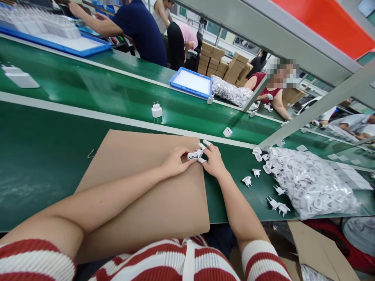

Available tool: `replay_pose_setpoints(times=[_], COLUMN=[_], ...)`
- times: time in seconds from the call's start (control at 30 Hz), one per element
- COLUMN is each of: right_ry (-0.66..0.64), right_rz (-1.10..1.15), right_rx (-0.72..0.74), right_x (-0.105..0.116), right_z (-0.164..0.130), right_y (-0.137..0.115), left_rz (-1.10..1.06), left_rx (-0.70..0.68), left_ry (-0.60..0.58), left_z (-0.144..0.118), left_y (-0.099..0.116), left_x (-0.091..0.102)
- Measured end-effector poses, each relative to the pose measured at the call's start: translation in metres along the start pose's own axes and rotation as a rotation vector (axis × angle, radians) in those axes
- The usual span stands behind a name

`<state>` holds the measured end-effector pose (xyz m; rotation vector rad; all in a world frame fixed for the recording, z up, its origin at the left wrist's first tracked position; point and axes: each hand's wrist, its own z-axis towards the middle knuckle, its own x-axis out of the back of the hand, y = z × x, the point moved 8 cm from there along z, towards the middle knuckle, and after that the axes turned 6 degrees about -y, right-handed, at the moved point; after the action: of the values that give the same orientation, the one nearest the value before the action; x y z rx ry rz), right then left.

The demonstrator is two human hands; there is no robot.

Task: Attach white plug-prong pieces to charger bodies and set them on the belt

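Note:
My left hand (pixel 175 161) and my right hand (pixel 213 160) meet over the far right corner of a brown cardboard sheet (pixel 140 187). Between them they pinch a small white charger part (pixel 195 155); both hands touch it. White finger cots cover some right fingertips. Loose white plug pieces (pixel 247 180) lie on the green table just right of my right hand. Beyond them sits a clear bag of white parts (pixel 310 183).
A green conveyor belt (pixel 88 89) runs behind the cardboard, carrying a white charger (pixel 156 110) and another white piece (pixel 227 132). A blue tray (pixel 191 82) and other people sit across the belt. A grey metal frame (pixel 307 113) slants at the right.

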<state>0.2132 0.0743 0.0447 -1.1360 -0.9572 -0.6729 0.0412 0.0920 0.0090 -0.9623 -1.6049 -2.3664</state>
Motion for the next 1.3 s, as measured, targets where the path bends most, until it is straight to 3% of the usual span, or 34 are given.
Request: replay_pose_setpoints(times=[0.13,0.37,0.47,0.57,0.63,0.8,1.3], right_ry=[-0.046,0.178,0.231,0.230,0.231,0.270,0.226], right_rz=[0.074,0.186,0.355,0.610,0.677,0.412,-0.005], right_rx=[-0.066,-0.123,-0.152,-0.191,-0.137,0.029,0.135], right_x=[-0.013,0.008,0.014,0.010,0.007,0.006,0.013], right_z=[0.010,-0.011,-0.015,-0.014,-0.013,-0.012,-0.013], right_y=[0.010,0.034,0.039,0.032,0.015,-0.022,-0.040], left_rz=[-0.017,-0.045,-0.074,-0.074,-0.063,-0.016,-0.020], left_rx=[0.035,0.002,-0.041,-0.068,-0.062,-0.040,-0.075], left_ry=[-0.001,-0.063,-0.044,-0.050,-0.070,-0.076,-0.065], left_z=[-0.001,-0.002,-0.002,-0.001,0.000,0.002,0.004], left_y=[-0.006,0.002,0.008,0.011,0.009,0.004,0.004], left_x=[0.001,-0.003,0.000,0.001,0.000,-0.001,-0.002])
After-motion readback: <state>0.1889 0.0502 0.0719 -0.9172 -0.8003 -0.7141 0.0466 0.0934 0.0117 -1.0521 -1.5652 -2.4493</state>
